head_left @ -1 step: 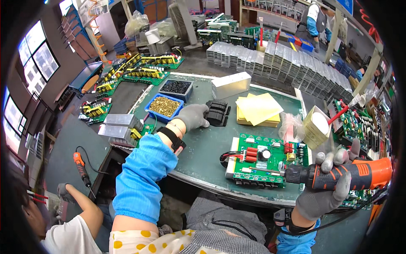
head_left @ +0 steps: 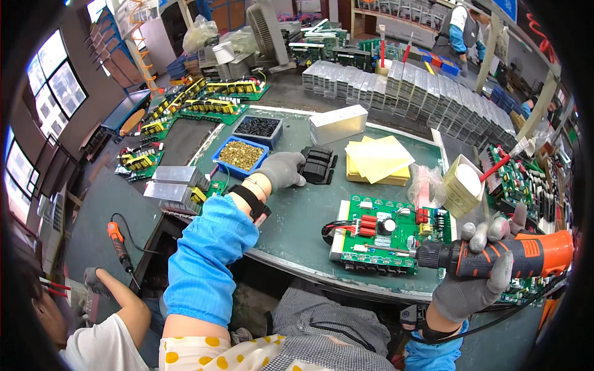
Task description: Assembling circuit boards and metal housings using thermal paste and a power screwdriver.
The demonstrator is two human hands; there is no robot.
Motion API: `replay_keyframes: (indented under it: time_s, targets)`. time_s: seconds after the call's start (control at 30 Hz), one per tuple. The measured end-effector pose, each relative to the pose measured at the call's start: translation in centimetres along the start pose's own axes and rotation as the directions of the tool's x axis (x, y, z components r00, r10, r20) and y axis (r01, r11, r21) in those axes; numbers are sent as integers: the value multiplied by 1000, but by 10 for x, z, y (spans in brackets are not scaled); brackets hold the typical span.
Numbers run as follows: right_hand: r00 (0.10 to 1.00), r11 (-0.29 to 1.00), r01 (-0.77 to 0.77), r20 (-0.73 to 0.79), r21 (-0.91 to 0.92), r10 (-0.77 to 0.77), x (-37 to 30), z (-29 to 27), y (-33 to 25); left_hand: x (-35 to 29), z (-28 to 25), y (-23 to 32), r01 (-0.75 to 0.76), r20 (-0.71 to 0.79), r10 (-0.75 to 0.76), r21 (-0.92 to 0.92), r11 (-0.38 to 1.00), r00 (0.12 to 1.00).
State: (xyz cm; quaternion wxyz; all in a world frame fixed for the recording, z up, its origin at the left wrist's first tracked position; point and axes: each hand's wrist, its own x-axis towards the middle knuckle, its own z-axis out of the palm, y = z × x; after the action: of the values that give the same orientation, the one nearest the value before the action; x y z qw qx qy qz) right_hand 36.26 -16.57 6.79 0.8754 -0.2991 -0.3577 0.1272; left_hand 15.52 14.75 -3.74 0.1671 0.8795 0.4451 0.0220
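My gloved left hand (head_left: 281, 170) is closed at the left end of a small stack of black plastic parts (head_left: 319, 166), its fingers and thumb against them. In my gloved right hand (head_left: 473, 287) is an orange and black electric screwdriver (head_left: 526, 255), gripped round the body and held level. Its bit points left, over the near part of a green circuit board (head_left: 402, 226); whether the tip touches anything I cannot tell. The board has red and white components, a round capacitor and red and black wires at its left side.
A blue bin of brass-coloured hardware (head_left: 240, 156) and a bin of small black pieces (head_left: 258, 128) stand beyond my left hand. Yellow sheets (head_left: 378, 161), a metal case (head_left: 338, 125) and a white box (head_left: 463, 185) are farther right. A co-worker's gloved hand (head_left: 96, 282) is at lower left.
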Motion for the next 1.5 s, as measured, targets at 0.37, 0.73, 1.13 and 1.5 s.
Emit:
replay_keyframes:
  time_s: [0.37, 0.73, 1.13, 1.5]
  targets:
    - [1000, 1000, -9, -6, 4, 9, -3, -1, 0, -57, -35, -6, 23, 123, 3, -207, 978, 992]
    - [995, 997, -46, 88, 69, 40, -10, -1, -10, -120, -36, 7, 240, 119, -239, 5, 971, 964]
    - [993, 1000, 12, 118, 5, -13, -7, -14, -17, -128, -15, 26, 200, 167, -110, -795, 572, 980]
    - [982, 1000, -15, 187, 6, 13, -12, -4, -14, -121, 7, 84, 6, -72, -108, -807, 590, 992]
